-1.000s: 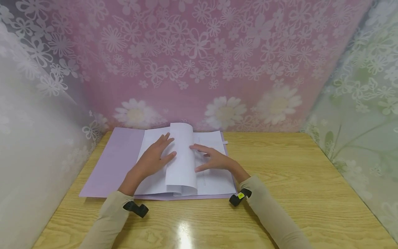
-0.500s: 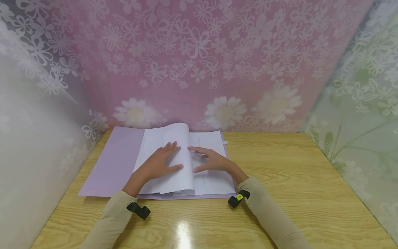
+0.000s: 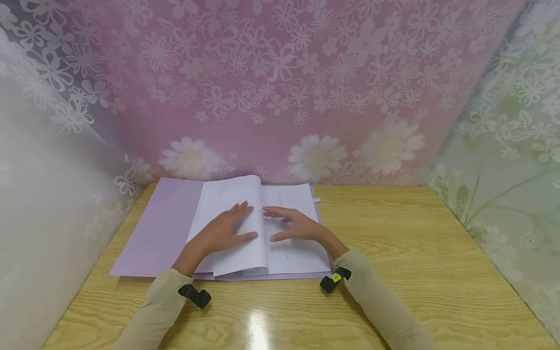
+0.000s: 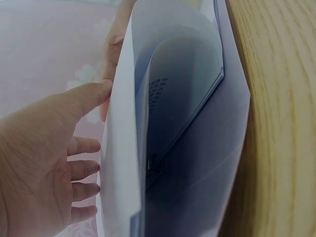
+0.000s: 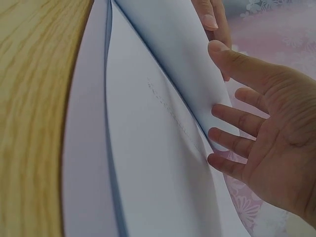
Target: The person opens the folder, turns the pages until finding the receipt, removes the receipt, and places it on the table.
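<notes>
A lilac folder (image 3: 153, 228) lies spread on the table with a stack of white pages inside. In the head view one turned page (image 3: 234, 192) arches over from the middle toward the left. My left hand (image 3: 225, 231) rests on that page with its fingers spread. Fingers of my right hand (image 3: 297, 224) reach to the fold of the page from the right, thumb apart and nothing gripped. Beneath it the right-hand page (image 3: 297, 257) carries a column of small print. The left wrist view shows the curved sheets (image 4: 118, 163) from their edge, with a metal fastener (image 4: 154, 165) deep between them.
The wooden table (image 3: 393, 243) extends to the right and in front of the folder. Behind it hangs a pink flowered curtain (image 3: 280, 97), with pale flowered cloth at both sides. A small white tab (image 3: 317, 200) sticks out at the folder's right edge.
The arched page has swung left and flattened under my left hand, which moved a little right onto it. My right hand shifted slightly left with the fold.
</notes>
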`<state>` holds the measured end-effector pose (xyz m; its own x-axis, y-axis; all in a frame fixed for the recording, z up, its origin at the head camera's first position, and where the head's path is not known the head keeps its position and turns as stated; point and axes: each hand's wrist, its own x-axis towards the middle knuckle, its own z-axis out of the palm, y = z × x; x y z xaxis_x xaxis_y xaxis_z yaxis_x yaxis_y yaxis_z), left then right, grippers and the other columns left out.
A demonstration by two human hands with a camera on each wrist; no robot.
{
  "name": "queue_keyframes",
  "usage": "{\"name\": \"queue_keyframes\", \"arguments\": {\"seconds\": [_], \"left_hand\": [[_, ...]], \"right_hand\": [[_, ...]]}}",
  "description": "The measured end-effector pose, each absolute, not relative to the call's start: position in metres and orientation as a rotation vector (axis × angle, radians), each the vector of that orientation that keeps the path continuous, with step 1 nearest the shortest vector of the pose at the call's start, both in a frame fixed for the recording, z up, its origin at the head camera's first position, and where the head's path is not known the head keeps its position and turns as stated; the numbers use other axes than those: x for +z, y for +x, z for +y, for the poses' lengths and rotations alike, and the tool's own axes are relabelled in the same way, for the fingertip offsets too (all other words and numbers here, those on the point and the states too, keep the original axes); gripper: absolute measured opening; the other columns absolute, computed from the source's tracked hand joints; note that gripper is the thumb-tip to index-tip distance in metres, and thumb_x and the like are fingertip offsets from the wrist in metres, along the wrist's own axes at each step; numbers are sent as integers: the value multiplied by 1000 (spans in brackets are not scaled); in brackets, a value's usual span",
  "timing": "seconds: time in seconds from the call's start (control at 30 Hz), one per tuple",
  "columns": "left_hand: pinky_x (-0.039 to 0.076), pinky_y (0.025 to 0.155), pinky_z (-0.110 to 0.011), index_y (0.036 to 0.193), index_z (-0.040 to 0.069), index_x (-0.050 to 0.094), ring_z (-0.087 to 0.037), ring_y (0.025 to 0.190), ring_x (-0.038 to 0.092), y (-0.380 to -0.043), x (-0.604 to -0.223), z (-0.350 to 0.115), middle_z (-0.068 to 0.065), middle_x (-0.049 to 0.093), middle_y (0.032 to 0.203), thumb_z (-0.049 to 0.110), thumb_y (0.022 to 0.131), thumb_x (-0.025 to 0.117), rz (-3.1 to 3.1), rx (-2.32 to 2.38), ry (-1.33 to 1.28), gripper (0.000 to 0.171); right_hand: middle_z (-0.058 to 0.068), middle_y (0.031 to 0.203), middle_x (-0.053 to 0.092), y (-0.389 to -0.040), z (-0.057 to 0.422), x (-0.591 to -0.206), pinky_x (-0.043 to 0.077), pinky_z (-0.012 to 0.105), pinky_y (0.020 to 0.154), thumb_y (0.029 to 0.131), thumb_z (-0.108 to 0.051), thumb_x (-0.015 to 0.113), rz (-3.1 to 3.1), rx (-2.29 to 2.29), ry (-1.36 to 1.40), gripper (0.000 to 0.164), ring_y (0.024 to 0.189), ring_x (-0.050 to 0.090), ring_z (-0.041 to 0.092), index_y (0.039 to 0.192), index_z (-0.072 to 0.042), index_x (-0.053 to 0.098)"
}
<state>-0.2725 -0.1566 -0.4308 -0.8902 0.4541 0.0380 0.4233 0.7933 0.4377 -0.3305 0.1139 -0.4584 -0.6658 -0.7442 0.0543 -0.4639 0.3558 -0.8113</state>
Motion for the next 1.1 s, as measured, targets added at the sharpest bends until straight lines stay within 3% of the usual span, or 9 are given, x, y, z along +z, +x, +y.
{"name": "queue_keyframes", "arguments": {"seconds": [0.23,0.63,1.1], "left_hand": [[28,122,-62,161,16,33,-37,157,21,-273,-432,-158,-10,23,170,61,95,62,2908,691,704,85],[26,122,-63,161,16,32,-37,157,19,-273,-431,-160,-11,22,170,65,94,60,2894,704,666,88],[27,122,-62,162,11,27,-39,157,19,-275,-435,-163,-15,22,170,69,92,59,2862,631,543,97]], "right_hand": [[5,153,55,-329,112,-458,37,62,116,88,-22,81,2260,-1263,-1057,79,146,46,27,157,-18,42],[4,142,64,-336,113,-458,41,56,116,90,-24,80,2333,-1211,-1069,71,139,55,24,153,-15,48],[10,144,62,-347,135,-444,42,56,114,91,-26,78,2461,-1157,-1013,68,137,56,28,150,-7,50]]}}
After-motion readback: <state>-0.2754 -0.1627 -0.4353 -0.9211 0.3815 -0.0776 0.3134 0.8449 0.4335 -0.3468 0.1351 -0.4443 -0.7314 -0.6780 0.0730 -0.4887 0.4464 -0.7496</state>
